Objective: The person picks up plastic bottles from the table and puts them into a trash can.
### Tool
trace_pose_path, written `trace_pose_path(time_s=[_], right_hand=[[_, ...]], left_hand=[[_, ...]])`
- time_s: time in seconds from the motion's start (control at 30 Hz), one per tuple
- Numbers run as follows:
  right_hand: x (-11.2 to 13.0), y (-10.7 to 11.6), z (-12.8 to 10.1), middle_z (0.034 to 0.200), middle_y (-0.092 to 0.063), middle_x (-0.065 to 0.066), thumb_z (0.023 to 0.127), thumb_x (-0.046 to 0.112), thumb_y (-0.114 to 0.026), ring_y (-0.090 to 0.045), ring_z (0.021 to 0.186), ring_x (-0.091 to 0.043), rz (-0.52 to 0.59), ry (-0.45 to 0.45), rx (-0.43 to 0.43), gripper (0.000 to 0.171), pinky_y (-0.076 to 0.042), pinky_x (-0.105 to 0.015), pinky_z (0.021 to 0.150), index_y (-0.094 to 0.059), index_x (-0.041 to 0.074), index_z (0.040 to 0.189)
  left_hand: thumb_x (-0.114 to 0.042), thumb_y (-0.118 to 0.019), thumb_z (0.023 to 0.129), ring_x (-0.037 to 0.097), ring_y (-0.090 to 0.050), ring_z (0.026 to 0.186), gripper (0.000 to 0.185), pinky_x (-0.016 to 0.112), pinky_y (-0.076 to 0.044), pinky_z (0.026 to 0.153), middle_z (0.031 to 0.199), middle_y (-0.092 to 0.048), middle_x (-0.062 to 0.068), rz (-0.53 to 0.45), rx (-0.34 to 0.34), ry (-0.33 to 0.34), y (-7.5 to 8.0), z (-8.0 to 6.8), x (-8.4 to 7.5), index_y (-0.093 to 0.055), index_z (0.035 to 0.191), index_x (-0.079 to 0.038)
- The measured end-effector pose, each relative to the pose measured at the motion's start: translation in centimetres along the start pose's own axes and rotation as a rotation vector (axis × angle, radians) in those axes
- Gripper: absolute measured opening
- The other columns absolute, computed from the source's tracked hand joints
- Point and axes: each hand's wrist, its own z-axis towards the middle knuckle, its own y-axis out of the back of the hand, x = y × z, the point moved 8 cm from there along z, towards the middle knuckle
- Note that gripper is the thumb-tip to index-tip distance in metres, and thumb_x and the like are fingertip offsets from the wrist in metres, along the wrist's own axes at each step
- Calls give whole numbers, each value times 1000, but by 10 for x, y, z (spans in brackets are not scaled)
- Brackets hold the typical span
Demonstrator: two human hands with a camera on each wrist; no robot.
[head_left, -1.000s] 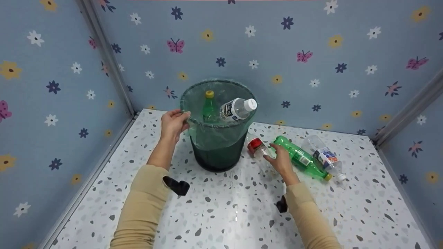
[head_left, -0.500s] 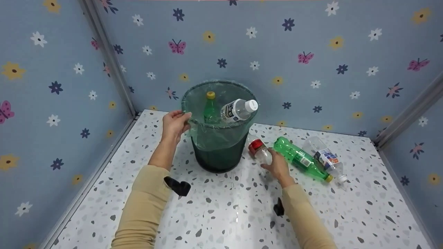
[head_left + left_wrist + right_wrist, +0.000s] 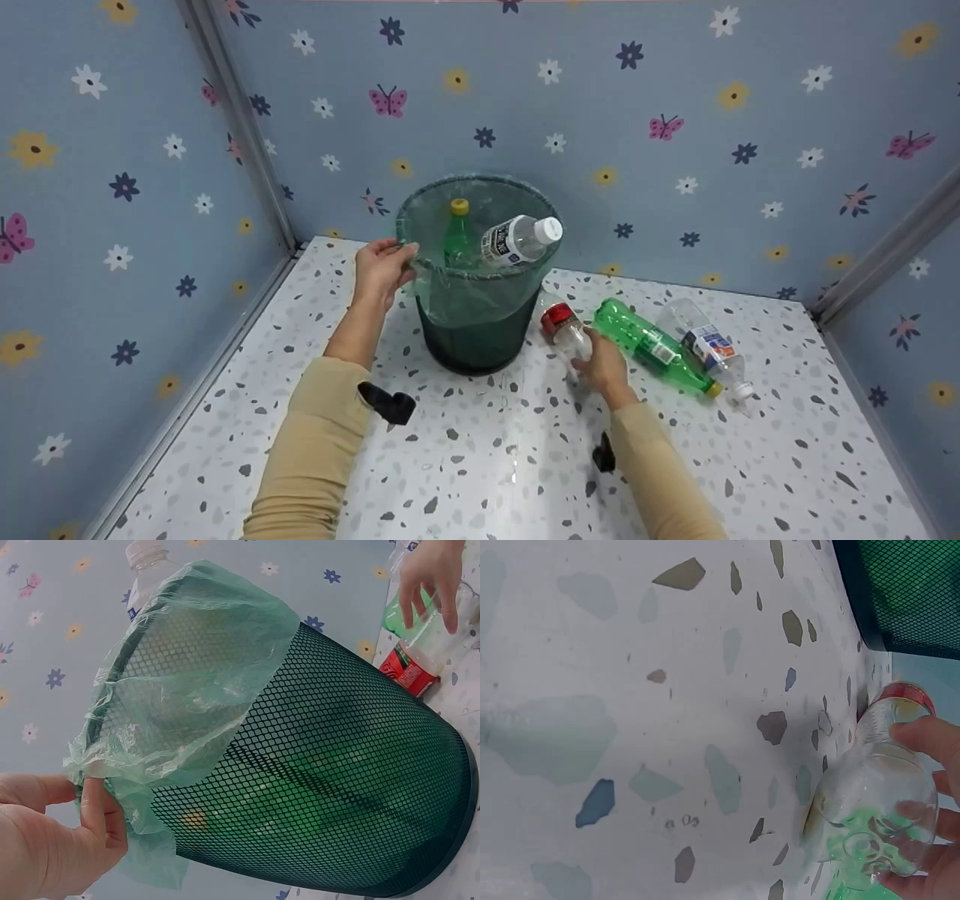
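A round black mesh bin (image 3: 476,349) stands on the floor with a thin green plastic liner (image 3: 187,675) folded over its rim. My left hand (image 3: 381,274) pinches liner and rim at the bin's left side, thumb and fingers on either side. Right of the bin lies a clear plastic bottle (image 3: 566,330) with a red label. My right hand (image 3: 606,366) grips its near end; in the right wrist view the fingers curl round the bottle's clear base (image 3: 870,832). Inside the bin are a green bottle (image 3: 457,232) with a yellow cap and a clear bottle (image 3: 517,240) with a white cap.
Beside my right hand lie a green bottle (image 3: 652,345) with a yellow cap and a clear bottle (image 3: 709,345) with a white cap. A blue flowered wall (image 3: 675,90) rises behind the bin, with side walls left and right. The floor (image 3: 480,465) is speckled white.
My right hand has come down and slightly left onto the red-labelled bottle, and its fingers have closed round it. My left hand keeps its hold on the liner.
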Motion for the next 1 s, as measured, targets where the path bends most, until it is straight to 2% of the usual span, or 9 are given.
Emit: trace_pose_path(time_s=[0.5, 0.67, 1.0], right_hand=[[0, 20, -9, 118, -49, -26, 75, 12, -70, -47, 107, -37, 71, 31, -68, 60, -38, -46, 88, -44, 0, 127], [1, 37, -11, 115, -51, -26, 75, 14, -70, -49, 104, -38, 58, 51, -108, 58, -39, -47, 85, -45, -1, 125], [10, 77, -19, 111, -53, -25, 76, 16, -69, -53, 91, -35, 49, 89, -148, 57, -43, -47, 75, -46, 0, 126]], left_hand=[[-11, -55, 88, 21, -49, 103, 45, 29, -44, 84, 119, -45, 13, 27, -26, 14, 1, 4, 2, -37, 127, -2], [-10, -55, 88, 21, -49, 104, 44, 29, -44, 84, 119, -45, 13, 18, -31, 19, 1, 4, 1, -37, 127, -2], [-10, -55, 88, 18, -49, 93, 42, 30, -45, 81, 115, -45, 11, -1, -18, 18, 0, 2, 0, -38, 125, -1]])
